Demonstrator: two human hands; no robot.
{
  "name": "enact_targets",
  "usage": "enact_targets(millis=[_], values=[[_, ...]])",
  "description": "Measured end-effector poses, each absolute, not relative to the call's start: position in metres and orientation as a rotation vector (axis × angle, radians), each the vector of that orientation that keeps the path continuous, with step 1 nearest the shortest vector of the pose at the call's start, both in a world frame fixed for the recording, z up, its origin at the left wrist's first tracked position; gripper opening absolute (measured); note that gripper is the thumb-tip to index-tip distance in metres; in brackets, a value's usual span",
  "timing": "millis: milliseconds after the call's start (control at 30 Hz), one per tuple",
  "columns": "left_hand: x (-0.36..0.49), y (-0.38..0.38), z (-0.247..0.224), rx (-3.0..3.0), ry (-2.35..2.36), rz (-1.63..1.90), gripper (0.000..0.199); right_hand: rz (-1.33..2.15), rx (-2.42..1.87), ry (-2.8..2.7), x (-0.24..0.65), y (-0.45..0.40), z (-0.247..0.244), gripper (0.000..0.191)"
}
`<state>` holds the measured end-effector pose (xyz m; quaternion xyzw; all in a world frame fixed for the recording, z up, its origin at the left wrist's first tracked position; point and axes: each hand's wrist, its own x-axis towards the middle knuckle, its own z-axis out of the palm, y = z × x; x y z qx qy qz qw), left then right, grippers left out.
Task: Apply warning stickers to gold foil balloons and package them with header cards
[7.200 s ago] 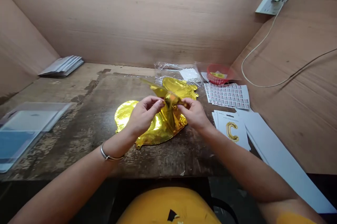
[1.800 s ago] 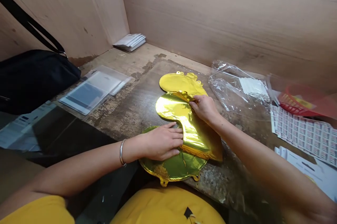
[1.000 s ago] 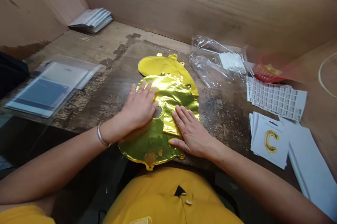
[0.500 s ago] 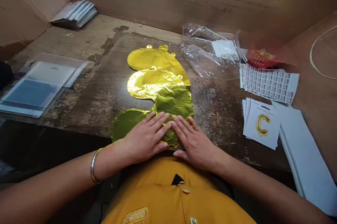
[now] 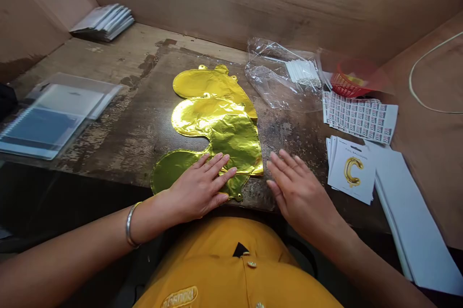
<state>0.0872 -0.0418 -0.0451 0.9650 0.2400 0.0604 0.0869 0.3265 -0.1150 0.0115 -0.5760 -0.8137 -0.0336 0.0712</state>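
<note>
A flat gold foil balloon point(image 5: 231, 129), creased and shiny, lies folded over on the worn brown table with rounded lobes toward the left. My left hand point(image 5: 202, 185) rests on its near part, fingers spread and palm down. To the right of the foil is my right hand point(image 5: 302, 190), apart from it, fingers stretched out and holding nothing. Small tabs show along the balloon's edges. Part of the near lobe is hidden beneath my left hand.
At right are white cards with a gold C point(image 5: 352, 169), sticker sheets point(image 5: 361, 117), white strips point(image 5: 408, 211) and a red basket point(image 5: 349, 81). White sticks point(image 5: 303, 73) sit in clear plastic behind. Clear pouches point(image 5: 47, 117) and a packet stack point(image 5: 104, 22) lie left.
My right hand has lifted off the foil and moved right, away from my left hand. The left hand has stayed on the balloon. The view has shifted slightly.
</note>
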Motion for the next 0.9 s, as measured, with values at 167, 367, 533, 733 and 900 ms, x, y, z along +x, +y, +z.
enact_targets(millis=[167,367,533,733,900], values=[[0.094,-0.047,-0.045,2.865,0.732,0.173,0.059,0.154,-1.389,-2.464,0.293,-0.063,-0.006,0.046],[0.061,-0.027,-0.03,2.828,0.679,0.158,0.05,0.371,-1.471,-2.47,0.279,-0.043,-0.05,0.049],[0.009,0.056,-0.005,2.375,1.601,0.339,0.034,0.353,-1.496,-2.468,0.282,-0.048,-0.05,0.049],[0.053,0.133,-0.012,2.054,1.758,0.245,0.072,0.332,-1.516,-2.476,0.28,-0.047,-0.05,0.049],[0.075,0.15,-0.013,1.981,1.745,0.131,0.057,0.345,-1.521,-2.467,0.28,-0.048,-0.048,0.049]])
